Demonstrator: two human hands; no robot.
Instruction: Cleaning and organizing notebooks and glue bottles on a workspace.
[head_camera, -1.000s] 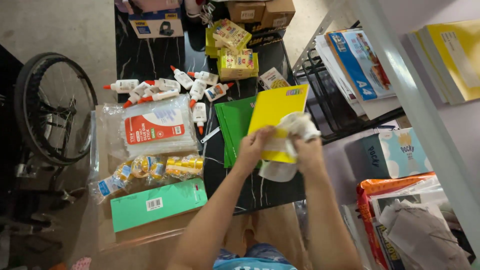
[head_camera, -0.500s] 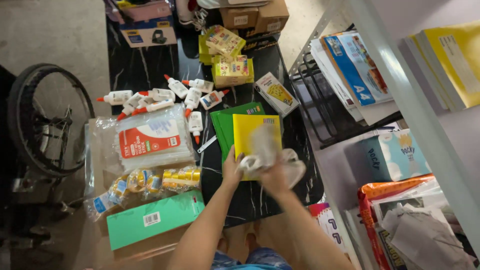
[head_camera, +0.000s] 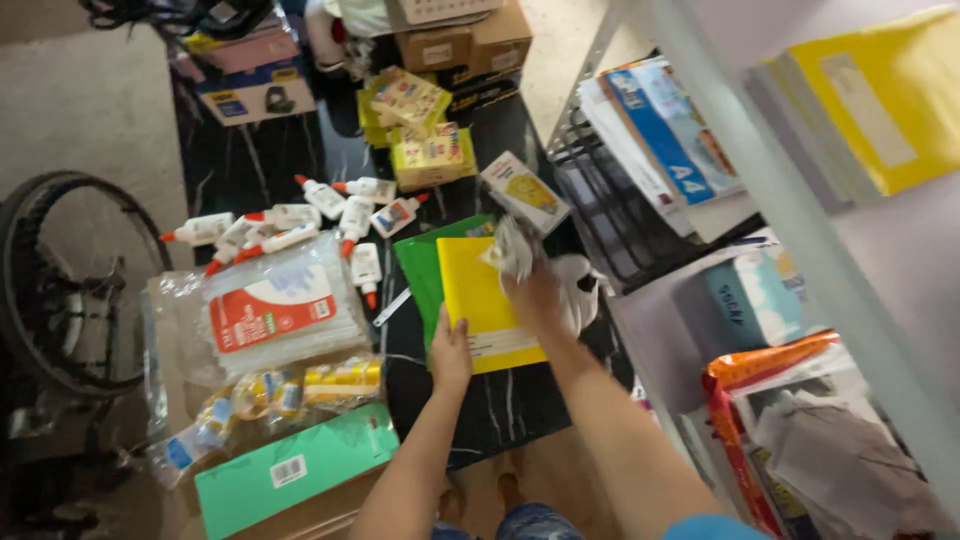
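- Head view: the left hand (head_camera: 452, 352) lies flat, fingers together, pressing on the lower left edge of a yellow folder (head_camera: 485, 300); it holds nothing, only pins the folder down.
- The right hand (head_camera: 535, 290) is closed around a crumpled white cloth (head_camera: 514, 250) and rests on the folder's upper right corner.
- The yellow folder lies on a black marble-patterned table (head_camera: 250, 170), overlapping a green folder (head_camera: 420, 265) that shows along its left and top edges.
- A white plastic bag (head_camera: 580, 285) sits just right of the right hand, partly hidden by the wrist.
- Left of the folders, several white glue bottles (head_camera: 290, 215) with red caps lie scattered on the table.
- Below them, a clear plastic pack with a red label (head_camera: 275, 310) rests on a brown carton.
- Under that pack lies a clear bag of small blue-and-yellow tubes (head_camera: 270, 395), and nearer the person a flat mint-green box (head_camera: 300, 465) with a white barcode sticker.
- At the far end of the table stand 2 yellow boxes (head_camera: 430, 155), with a small white-and-yellow box (head_camera: 523, 190) tilted beside them, and brown cardboard boxes (head_camera: 465, 40) behind.
- On the right, a white shelf post (head_camera: 800, 240) crosses the view; blue-and-white paper reams (head_camera: 670, 130) and yellow packs (head_camera: 860, 110) sit on the shelves.
- A wheel (head_camera: 60, 280) stands on the floor at left.
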